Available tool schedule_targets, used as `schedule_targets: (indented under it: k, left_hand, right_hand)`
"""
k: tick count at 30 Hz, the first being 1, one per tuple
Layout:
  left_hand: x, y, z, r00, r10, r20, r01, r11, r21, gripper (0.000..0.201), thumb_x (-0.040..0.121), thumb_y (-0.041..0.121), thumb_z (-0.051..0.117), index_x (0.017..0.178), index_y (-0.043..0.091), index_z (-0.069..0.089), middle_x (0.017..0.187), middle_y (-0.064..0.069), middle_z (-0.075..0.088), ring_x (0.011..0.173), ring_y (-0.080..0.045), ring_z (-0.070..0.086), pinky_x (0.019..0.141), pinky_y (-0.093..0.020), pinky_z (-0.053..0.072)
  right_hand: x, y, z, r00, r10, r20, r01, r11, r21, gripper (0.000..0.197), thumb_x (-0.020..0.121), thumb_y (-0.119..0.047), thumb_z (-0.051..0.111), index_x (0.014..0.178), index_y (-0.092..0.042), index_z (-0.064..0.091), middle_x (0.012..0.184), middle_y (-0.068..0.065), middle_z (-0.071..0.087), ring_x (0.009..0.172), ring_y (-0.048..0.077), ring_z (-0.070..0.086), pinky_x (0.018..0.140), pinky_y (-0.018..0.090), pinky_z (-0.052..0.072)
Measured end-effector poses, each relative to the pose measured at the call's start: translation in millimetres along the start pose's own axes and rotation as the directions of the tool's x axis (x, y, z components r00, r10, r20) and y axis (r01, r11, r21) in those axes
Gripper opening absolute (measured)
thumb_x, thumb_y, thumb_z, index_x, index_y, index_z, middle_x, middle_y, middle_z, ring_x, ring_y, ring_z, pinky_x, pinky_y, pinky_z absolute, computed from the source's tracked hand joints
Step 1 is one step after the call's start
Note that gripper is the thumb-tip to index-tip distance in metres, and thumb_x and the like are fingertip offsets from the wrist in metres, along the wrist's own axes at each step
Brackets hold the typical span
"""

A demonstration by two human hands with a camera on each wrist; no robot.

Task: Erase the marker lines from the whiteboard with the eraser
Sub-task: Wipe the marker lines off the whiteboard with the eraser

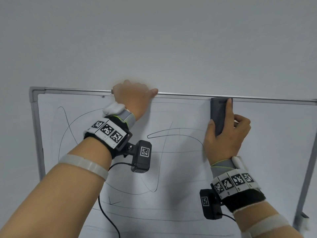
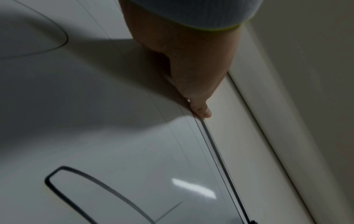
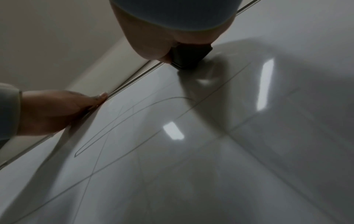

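My right hand grips the eraser flat on the whiteboard, up by its top edge, to rub lines beside it; my left hand grips that edge to steady it

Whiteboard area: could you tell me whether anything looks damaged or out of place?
Nothing stands out. The metal-framed whiteboard carries only thin black marker lines; the left hand grips its top edge and the right hand holds the dark rectangular eraser flat against it.

Dark grey eraser, white whiteboard with thin black marker lines, grey frame
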State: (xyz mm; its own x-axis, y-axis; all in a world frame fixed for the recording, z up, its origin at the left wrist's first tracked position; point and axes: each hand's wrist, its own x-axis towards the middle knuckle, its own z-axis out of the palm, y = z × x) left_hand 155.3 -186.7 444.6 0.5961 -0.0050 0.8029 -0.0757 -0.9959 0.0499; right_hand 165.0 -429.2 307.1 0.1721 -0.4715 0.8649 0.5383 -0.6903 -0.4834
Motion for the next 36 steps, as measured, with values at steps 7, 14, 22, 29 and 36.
schedule_targets:
  k: [7, 14, 22, 29, 36]
  left_hand:
    - [-8.2, -33.7, 2.8, 0.997, -0.037, 0.066, 0.039, 0.999, -0.032, 0.056, 0.099, 0.063, 0.029, 0.079, 0.024, 0.064, 0.078, 0.008, 0.058, 0.102, -0.023, 0.045, 0.093, -0.04, 0.023]
    - [-22.4, -90.0, -10.8, 0.993, -0.065, 0.097, 0.071, 0.996, -0.06, 0.05, 0.104, 0.052, 0.029, 0.093, 0.022, 0.067, 0.089, 0.007, 0.066, 0.111, -0.025, 0.047, 0.099, -0.04, 0.024]
    - [-30.6, -165.3, -34.5, 0.988, -0.145, 0.042, 0.147, 0.989, -0.032, 0.053, 0.105, 0.041, 0.02, 0.102, 0.024, 0.07, 0.098, 0.001, 0.071, 0.101, -0.026, 0.06, 0.102, -0.04, 0.032]
    - [-42.6, -231.1, -43.2, 0.959, -0.273, 0.069, 0.27, 0.961, 0.059, 0.051, 0.104, 0.039, 0.016, 0.117, 0.037, 0.066, 0.122, 0.0, 0.067, 0.125, -0.03, 0.051, 0.118, -0.052, 0.012]
    - [-44.2, -227.1, -44.8, 0.967, -0.24, 0.088, 0.243, 0.97, -0.017, 0.051, 0.104, 0.036, 0.016, 0.119, 0.038, 0.065, 0.123, 0.003, 0.067, 0.123, -0.027, 0.051, 0.119, -0.049, 0.015]
  right_hand:
    - [-21.0, -63.5, 36.6, 0.943, -0.253, 0.218, 0.249, 0.967, 0.048, 0.076, 0.087, -0.019, 0.07, 0.155, -0.03, 0.038, 0.109, 0.014, 0.047, 0.094, 0.032, 0.045, 0.077, 0.044, 0.048]
    - [-52.5, -101.4, 69.0, 0.849, -0.445, 0.286, 0.435, 0.895, 0.101, 0.07, 0.086, -0.017, 0.07, 0.15, -0.029, 0.046, 0.105, 0.013, 0.051, 0.087, 0.031, 0.046, 0.071, 0.044, 0.048]
    - [-82.4, -128.3, 84.3, 0.97, -0.197, 0.141, 0.175, 0.972, 0.155, 0.068, 0.084, -0.016, 0.074, 0.147, -0.029, 0.051, 0.109, 0.016, 0.049, 0.096, 0.031, 0.045, 0.079, 0.045, 0.048]
    - [-137.9, -197.1, 137.3, 0.716, -0.598, 0.362, 0.572, 0.798, 0.187, 0.07, 0.077, -0.012, 0.074, 0.142, -0.03, 0.056, 0.106, 0.012, 0.053, 0.086, 0.029, 0.043, 0.069, 0.04, 0.044]
    - [-125.6, -171.9, 120.4, 0.953, -0.236, 0.19, 0.195, 0.958, 0.209, 0.063, 0.084, -0.013, 0.072, 0.143, -0.029, 0.058, 0.112, 0.017, 0.052, 0.095, 0.033, 0.047, 0.076, 0.048, 0.048]
